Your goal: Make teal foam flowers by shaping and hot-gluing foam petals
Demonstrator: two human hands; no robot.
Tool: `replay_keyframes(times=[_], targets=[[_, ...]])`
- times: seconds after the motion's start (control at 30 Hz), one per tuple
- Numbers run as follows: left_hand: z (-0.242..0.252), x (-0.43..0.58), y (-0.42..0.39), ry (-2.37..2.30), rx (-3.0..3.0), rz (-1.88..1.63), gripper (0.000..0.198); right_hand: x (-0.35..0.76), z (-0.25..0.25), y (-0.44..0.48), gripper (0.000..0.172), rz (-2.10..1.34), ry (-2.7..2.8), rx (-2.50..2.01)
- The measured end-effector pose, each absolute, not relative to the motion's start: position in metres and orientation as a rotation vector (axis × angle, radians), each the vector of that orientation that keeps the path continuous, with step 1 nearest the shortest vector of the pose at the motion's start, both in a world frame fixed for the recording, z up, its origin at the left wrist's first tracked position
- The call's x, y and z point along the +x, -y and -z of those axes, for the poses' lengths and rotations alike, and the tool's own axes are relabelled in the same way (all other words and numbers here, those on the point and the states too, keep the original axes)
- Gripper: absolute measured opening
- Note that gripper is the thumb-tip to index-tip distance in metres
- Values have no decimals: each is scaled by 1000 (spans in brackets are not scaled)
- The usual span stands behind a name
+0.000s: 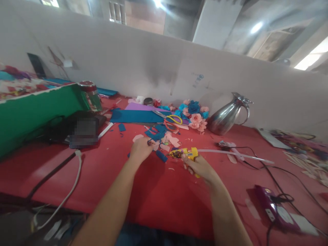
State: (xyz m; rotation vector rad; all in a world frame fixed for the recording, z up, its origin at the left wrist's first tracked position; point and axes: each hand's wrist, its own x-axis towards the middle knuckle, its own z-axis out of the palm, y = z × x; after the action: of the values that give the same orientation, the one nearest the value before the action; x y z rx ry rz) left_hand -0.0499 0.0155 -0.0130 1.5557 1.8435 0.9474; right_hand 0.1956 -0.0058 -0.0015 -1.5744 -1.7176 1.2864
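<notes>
My right hand (pixel 200 167) is wrapped round a yellow hot glue gun (pixel 191 152), its nozzle pointing left over the table. A long clear glue stick (pixel 230 153) sticks out of the gun's back to the right. My left hand (pixel 140 149) is closed, fingertips together at the edge of a pile of cut pieces; what they pinch is too small to make out. Blue paper pieces (pixel 159 132) and pink paper pieces (pixel 172 140) lie just beyond it. A rolled dark blue piece (pixel 161 156) rests between the two hands.
Scissors (pixel 169 119) with yellow and red handles lie on blue sheets (pixel 138 116). Behind are paper flowers (pixel 196 118) and a metal jug (pixel 227 116). A green box (pixel 38 116), a jar (pixel 90 95) and a phone (pixel 83 131) stand left; a purple power strip (pixel 276 208) with cables lies right.
</notes>
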Motion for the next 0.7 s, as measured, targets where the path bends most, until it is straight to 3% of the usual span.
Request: replay_keyframes(times=[0.23,0.7], targets=[[11,-35,-12,-1853,1837,-570,11,193,-3,8,53,-1180,1847,-1661],[18,-28,-12,-1865,1889,-507,8,193,13,4,44,-985,1923,-1651]])
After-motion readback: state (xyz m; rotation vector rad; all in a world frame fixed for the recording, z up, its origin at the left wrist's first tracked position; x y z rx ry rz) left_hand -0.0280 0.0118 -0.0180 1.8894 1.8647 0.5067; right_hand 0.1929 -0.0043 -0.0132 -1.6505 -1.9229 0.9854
